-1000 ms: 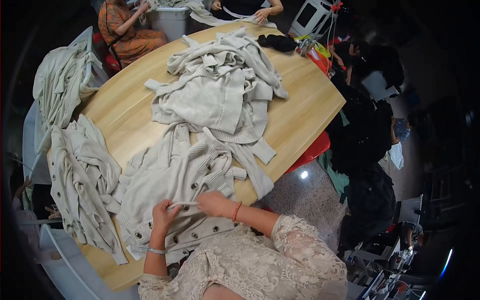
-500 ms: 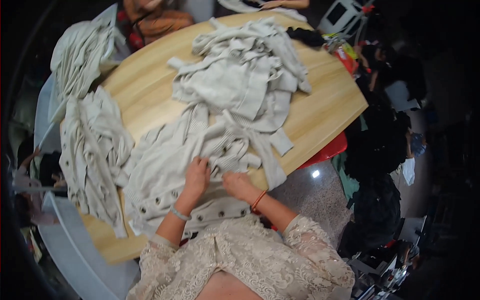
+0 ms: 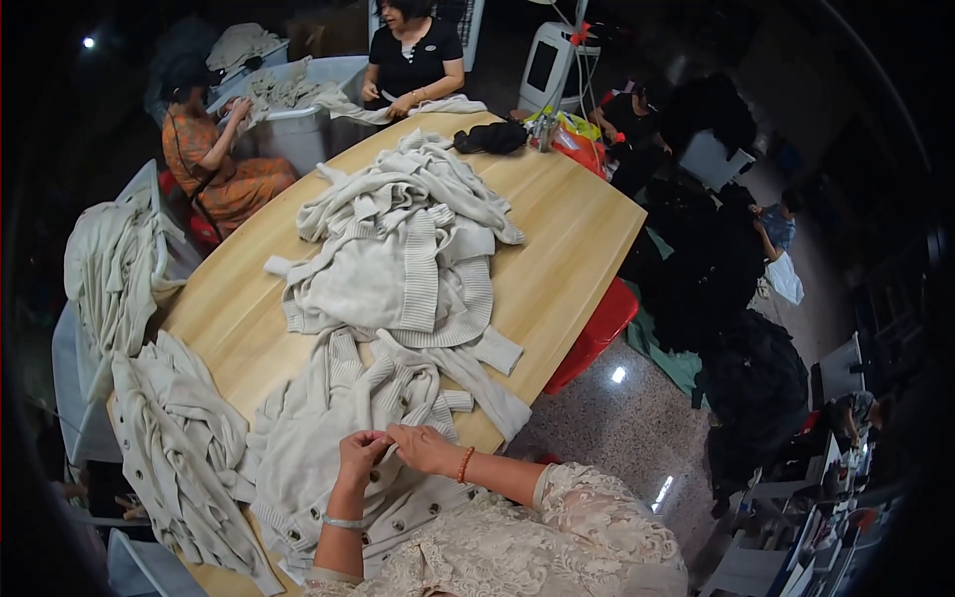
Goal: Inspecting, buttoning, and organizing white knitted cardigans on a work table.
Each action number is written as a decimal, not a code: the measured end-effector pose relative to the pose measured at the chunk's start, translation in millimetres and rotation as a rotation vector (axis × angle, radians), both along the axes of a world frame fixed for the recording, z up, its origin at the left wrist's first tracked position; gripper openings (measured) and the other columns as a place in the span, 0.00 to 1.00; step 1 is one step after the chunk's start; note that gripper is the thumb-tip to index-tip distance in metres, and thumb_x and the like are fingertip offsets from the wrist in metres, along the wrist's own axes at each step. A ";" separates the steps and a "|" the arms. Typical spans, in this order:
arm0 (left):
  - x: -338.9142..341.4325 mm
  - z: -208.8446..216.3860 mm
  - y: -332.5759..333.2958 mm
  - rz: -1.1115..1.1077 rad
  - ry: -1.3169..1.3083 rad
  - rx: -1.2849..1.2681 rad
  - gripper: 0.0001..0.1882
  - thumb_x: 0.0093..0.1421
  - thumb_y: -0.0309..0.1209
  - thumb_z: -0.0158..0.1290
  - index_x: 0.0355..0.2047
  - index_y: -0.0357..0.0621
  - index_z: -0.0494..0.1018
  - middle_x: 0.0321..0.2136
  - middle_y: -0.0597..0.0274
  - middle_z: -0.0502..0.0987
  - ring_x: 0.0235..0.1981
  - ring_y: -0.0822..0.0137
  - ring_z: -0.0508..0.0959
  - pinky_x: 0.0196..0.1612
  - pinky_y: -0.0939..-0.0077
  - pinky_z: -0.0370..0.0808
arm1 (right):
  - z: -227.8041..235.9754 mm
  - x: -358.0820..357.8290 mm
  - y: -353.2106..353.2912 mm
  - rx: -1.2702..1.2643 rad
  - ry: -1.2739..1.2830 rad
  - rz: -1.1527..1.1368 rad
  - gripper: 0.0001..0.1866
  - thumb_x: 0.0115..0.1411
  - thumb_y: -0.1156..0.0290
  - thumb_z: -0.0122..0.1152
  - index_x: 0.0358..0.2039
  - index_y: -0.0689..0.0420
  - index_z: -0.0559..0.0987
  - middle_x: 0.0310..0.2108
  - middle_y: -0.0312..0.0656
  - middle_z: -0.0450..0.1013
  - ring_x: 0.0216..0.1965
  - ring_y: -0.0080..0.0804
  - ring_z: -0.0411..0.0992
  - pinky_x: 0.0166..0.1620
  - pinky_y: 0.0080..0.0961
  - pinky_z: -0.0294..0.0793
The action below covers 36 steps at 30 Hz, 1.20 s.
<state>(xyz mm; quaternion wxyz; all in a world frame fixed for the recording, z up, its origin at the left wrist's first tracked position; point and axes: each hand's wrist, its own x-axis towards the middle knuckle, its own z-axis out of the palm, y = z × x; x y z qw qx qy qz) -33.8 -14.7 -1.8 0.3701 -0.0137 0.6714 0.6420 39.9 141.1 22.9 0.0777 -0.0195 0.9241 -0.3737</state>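
A cream knitted cardigan (image 3: 298, 448) with dark round buttons lies spread at the near edge of the table, in front of me. Over it, my left hand (image 3: 360, 456) is closed in a pinch, and my right hand (image 3: 423, 448) is closed right beside it, their fingertips almost meeting. Both appear to grip the cardigan's edge; the exact bit between the fingers is hidden. Beyond lies a heap of cream knitwear (image 3: 363, 284) with ribbed hems. Another buttoned cream cardigan (image 3: 179, 438) hangs over the table's left edge.
The wooden table (image 3: 567, 224) has a black cloth (image 3: 490, 138) at its far end. A pale bin (image 3: 75, 363) draped with knitwear stands left. Two people (image 3: 214, 149) work beyond the table. A red stool (image 3: 602, 333) and dark garment piles (image 3: 751, 388) are on the right.
The view has tilted up, bringing the far people into sight. My hands have drawn together over the cardigan, from apart to nearly touching.
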 end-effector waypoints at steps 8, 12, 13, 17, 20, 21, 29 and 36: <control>-0.5 6.8 -12.1 0.009 -0.110 0.116 0.07 0.54 0.23 0.58 0.33 0.34 0.76 0.23 0.67 0.76 0.19 0.80 0.70 0.23 0.87 0.65 | -5.4 7.6 -3.5 0.034 0.046 0.030 0.17 0.54 0.69 0.56 0.44 0.58 0.66 0.38 0.52 0.69 0.39 0.53 0.71 0.41 0.43 0.72; 11.5 15.7 -15.0 -0.092 0.011 0.178 0.12 0.53 0.22 0.58 0.38 0.32 0.75 0.28 0.65 0.77 0.29 0.77 0.76 0.34 0.83 0.73 | -13.9 9.5 2.5 0.007 0.058 0.049 0.16 0.55 0.68 0.55 0.42 0.59 0.67 0.38 0.51 0.69 0.39 0.53 0.71 0.41 0.43 0.72; 15.3 17.2 -15.5 -0.088 -0.002 0.136 0.12 0.53 0.22 0.58 0.38 0.32 0.75 0.28 0.65 0.77 0.29 0.77 0.76 0.34 0.83 0.73 | -14.8 9.8 4.2 -0.001 0.054 0.061 0.15 0.55 0.67 0.55 0.42 0.59 0.68 0.38 0.52 0.69 0.39 0.53 0.71 0.41 0.43 0.72; 26.8 15.2 -16.5 -0.174 0.421 0.010 0.14 0.53 0.22 0.56 0.41 0.31 0.74 0.31 0.59 0.79 0.32 0.71 0.78 0.39 0.79 0.74 | -17.7 6.2 8.2 -0.029 -0.005 0.139 0.14 0.56 0.68 0.53 0.42 0.60 0.70 0.37 0.53 0.69 0.38 0.53 0.71 0.41 0.42 0.71; 29.4 8.5 -17.7 -0.197 0.583 -0.215 0.12 0.54 0.19 0.54 0.40 0.31 0.74 0.30 0.58 0.79 0.31 0.72 0.77 0.38 0.79 0.74 | -20.8 2.7 10.6 -0.014 -0.024 0.197 0.12 0.57 0.71 0.51 0.41 0.61 0.70 0.36 0.53 0.69 0.38 0.53 0.71 0.41 0.42 0.71; 30.1 6.3 -18.0 -0.194 0.614 -0.226 0.10 0.55 0.19 0.53 0.38 0.32 0.74 0.28 0.58 0.78 0.30 0.73 0.76 0.37 0.79 0.73 | -21.7 3.0 11.0 -0.029 0.007 0.201 0.12 0.57 0.71 0.51 0.41 0.61 0.70 0.36 0.53 0.69 0.38 0.53 0.71 0.41 0.42 0.71; 31.0 1.2 -19.5 -0.174 0.617 -0.245 0.05 0.55 0.19 0.50 0.32 0.36 0.74 0.24 0.56 0.74 0.24 0.68 0.74 0.30 0.77 0.71 | -18.6 7.8 8.5 -0.027 0.006 0.173 0.09 0.53 0.77 0.50 0.36 0.61 0.72 0.33 0.53 0.68 0.37 0.54 0.70 0.40 0.43 0.70; 20.5 5.4 -33.5 -0.232 0.471 -0.111 0.06 0.54 0.23 0.52 0.32 0.36 0.73 0.27 0.60 0.74 0.29 0.72 0.73 0.35 0.79 0.70 | -16.3 8.4 9.0 -0.250 0.148 0.171 0.07 0.53 0.69 0.55 0.29 0.60 0.72 0.26 0.51 0.69 0.32 0.52 0.71 0.35 0.40 0.70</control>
